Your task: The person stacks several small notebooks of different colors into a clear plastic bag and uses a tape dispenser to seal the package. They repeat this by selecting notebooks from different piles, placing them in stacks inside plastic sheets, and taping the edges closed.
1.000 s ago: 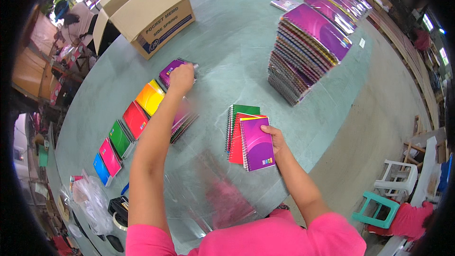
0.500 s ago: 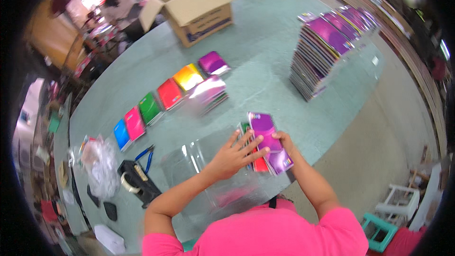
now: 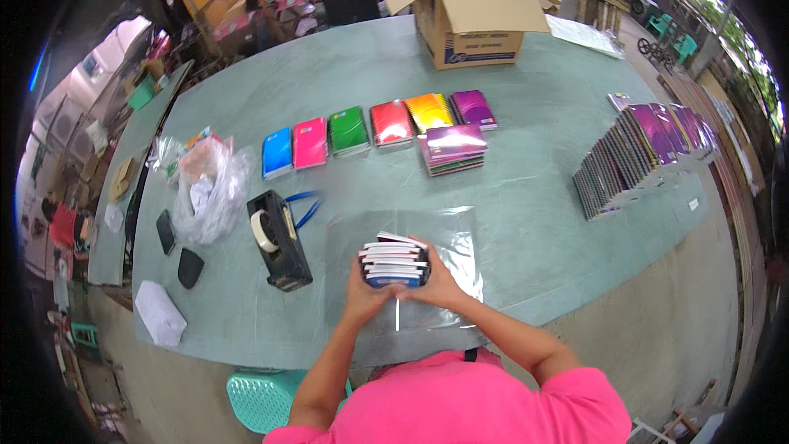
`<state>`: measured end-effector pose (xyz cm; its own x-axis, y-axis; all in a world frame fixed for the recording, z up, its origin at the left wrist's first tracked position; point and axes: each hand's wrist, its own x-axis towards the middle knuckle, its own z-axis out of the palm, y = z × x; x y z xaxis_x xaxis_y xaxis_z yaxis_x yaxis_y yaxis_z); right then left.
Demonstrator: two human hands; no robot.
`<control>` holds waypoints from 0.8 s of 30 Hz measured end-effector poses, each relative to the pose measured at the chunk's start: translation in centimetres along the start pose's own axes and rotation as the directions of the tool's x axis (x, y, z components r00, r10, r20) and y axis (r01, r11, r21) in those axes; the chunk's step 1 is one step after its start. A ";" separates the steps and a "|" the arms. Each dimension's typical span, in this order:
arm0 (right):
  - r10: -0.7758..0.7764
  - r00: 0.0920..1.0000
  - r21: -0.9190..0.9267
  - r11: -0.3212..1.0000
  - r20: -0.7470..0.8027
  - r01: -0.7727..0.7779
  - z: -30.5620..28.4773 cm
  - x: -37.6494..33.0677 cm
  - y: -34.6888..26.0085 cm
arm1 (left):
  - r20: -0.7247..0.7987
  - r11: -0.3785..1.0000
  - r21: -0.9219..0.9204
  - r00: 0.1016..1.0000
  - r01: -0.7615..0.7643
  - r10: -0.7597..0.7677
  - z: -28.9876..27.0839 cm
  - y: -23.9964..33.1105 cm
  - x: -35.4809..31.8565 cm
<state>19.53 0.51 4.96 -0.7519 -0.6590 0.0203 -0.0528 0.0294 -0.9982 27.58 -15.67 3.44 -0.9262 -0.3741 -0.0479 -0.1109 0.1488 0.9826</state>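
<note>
Between my two hands is a small stack of pocket notebooks (image 3: 393,260), white page edges turned up and a blue cover nearest me. My left hand (image 3: 366,293) grips its left side and my right hand (image 3: 440,286) its right side, the thumbs almost meeting at the near face. Under them lies clear plastic film (image 3: 452,234) on the green table. Farther off, a row of spiral notebooks holds a blue one (image 3: 278,151), a pink one (image 3: 311,143), a green one (image 3: 348,130), a red one (image 3: 391,123), a yellow one (image 3: 429,113) and a purple one (image 3: 472,108).
A short notebook pile (image 3: 453,148) lies before the row; a tall leaning stack (image 3: 620,160) stands at the right. Left of my hands are a black tape dispenser (image 3: 283,251), blue-handled pliers (image 3: 308,210) and a plastic bag (image 3: 215,189). An open carton (image 3: 477,20) sits at the back.
Both hands have moved left, over the plastic film. The notebooks, earlier fanned with a purple cover up, now stand on edge squeezed between my palms. The head view has turned.
</note>
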 end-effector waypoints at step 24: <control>-0.068 0.976 0.028 0.997 -0.208 0.075 0.4 0.1 1.4 | 0.176 0.994 0.082 0.983 -0.074 0.058 0.9 -0.8 0.4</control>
<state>19.63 0.15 3.57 -0.8668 -0.4887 0.0994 -0.0906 -0.0417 -0.9950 26.97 -15.09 2.52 -0.9801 -0.1975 -0.0214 -0.0716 0.2509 0.9654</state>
